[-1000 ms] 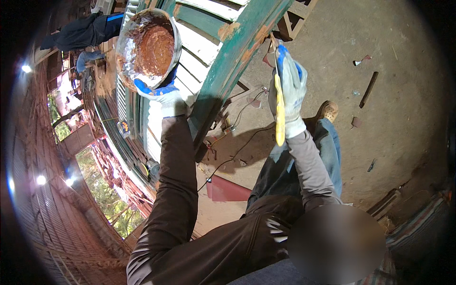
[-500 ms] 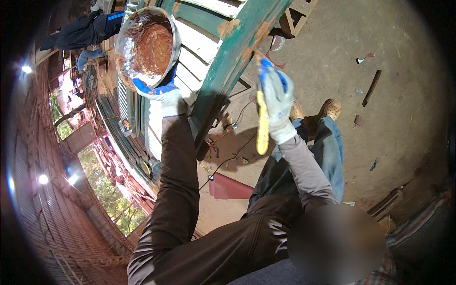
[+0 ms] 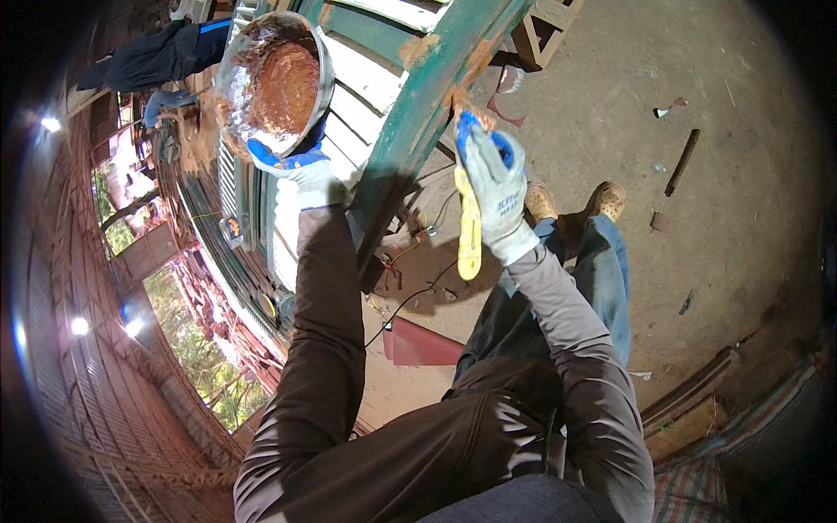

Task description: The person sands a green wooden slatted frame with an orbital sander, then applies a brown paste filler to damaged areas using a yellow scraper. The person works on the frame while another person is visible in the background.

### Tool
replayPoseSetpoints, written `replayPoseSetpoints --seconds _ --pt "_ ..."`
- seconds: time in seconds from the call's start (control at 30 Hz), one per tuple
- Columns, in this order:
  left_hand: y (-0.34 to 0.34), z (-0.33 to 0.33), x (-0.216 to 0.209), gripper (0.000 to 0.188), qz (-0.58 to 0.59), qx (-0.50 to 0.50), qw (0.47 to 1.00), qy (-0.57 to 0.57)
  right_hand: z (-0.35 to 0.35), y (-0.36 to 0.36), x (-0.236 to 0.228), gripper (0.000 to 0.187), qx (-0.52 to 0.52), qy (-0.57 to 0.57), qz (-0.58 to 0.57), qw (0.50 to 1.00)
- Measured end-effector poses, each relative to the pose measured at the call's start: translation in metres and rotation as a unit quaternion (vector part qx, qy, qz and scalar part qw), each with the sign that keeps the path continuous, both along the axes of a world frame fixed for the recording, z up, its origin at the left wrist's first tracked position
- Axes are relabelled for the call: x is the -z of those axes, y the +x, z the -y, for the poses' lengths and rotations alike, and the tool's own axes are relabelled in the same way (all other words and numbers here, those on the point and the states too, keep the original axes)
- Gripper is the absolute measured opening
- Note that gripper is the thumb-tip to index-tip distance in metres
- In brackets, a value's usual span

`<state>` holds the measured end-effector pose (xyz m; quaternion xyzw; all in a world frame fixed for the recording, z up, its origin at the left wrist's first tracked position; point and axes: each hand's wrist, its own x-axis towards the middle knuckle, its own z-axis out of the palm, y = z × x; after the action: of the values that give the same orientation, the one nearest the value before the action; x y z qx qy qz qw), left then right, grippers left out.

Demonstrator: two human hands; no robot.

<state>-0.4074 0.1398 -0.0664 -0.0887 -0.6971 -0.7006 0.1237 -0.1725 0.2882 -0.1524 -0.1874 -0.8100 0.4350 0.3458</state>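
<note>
My left hand (image 3: pixel 305 177), in a grey and blue work glove, grips a round metal bowl (image 3: pixel 234 83) from its near side. Thick brown paste (image 3: pixel 288 87) coats the bowl's inside. Closed around a yellow-handled putty knife (image 3: pixel 469 235) is my right hand (image 3: pixel 501 192), gloved the same way. The knife's blade end lies at the right edge of a green wooden shutter (image 3: pixel 418 113), mostly hidden by my fingers, with brown paste there. Patches of the same brown show along the green frame. White slats (image 3: pixel 353 105) fill the shutter beside the bowl.
A wooden stand (image 3: pixel 545 35) is on the floor beyond the shutter. A cable (image 3: pixel 410 305) and a dark red panel (image 3: pixel 423 343) lie below it. A wood strip (image 3: pixel 683 163) and scraps dot the floor at right. Another person in dark clothes (image 3: pixel 157 57) is at the far left.
My right hand has shifted slightly left, bringing the putty knife's blade end against the shutter's edge and tilting its handle. My left hand and the bowl have barely moved.
</note>
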Motion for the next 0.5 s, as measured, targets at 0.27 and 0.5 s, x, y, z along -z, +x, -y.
replayPoseSetpoints --seconds 0.27,0.5 --pt "0.0 0.007 -0.013 0.088 0.08 0.032 0.995 0.048 -0.027 0.02 -0.046 0.052 -0.001 0.083 0.054 0.995" --pt "-0.014 0.023 0.01 0.061 0.041 0.015 0.994 0.099 -0.008 0.002 -0.043 0.054 -0.006 0.252 0.188 0.949"
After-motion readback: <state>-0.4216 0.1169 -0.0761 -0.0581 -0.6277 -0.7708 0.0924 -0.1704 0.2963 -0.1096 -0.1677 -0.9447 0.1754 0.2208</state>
